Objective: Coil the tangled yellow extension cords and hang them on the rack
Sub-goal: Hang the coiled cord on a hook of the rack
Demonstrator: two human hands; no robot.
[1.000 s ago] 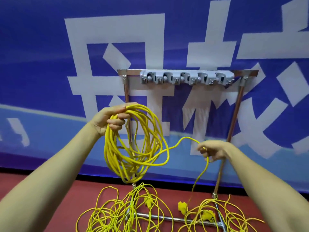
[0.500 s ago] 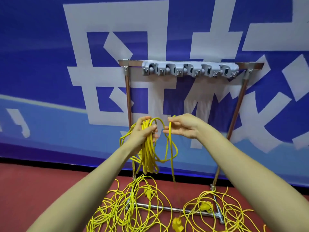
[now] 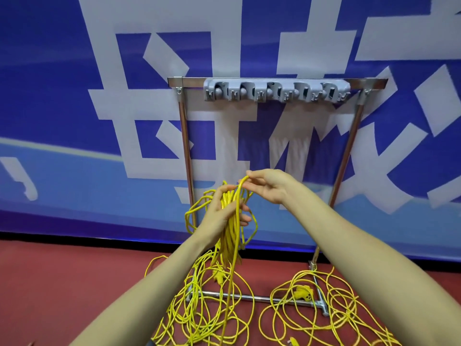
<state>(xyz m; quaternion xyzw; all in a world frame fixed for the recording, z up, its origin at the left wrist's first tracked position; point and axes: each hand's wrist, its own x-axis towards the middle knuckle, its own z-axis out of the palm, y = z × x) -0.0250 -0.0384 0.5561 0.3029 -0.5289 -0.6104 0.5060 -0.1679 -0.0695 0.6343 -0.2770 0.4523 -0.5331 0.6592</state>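
Note:
My left hand (image 3: 220, 216) grips a bundle of coiled yellow extension cord (image 3: 230, 236) in front of the metal rack (image 3: 185, 151); the loops hang down from my palm. My right hand (image 3: 268, 186) pinches a strand of the same cord just above the bundle, and that strand runs straight down to the floor. A grey hook strip (image 3: 275, 91) sits on the rack's top bar, with nothing hanging on it. Two loose tangles of yellow cord lie on the red floor, a left tangle (image 3: 199, 313) and a right tangle (image 3: 324, 310), each with a yellow plug.
The rack stands against a blue banner (image 3: 62, 96) with large white characters. Its base bar (image 3: 262, 298) lies on the red floor (image 3: 62, 283) among the cords. A yellow plug (image 3: 303, 293) rests by the base's right end.
My right hand swung in from the right to meet my left hand and lays a new loop over the bundle. The bundle dropped lower, and the view moved closer to the rack.

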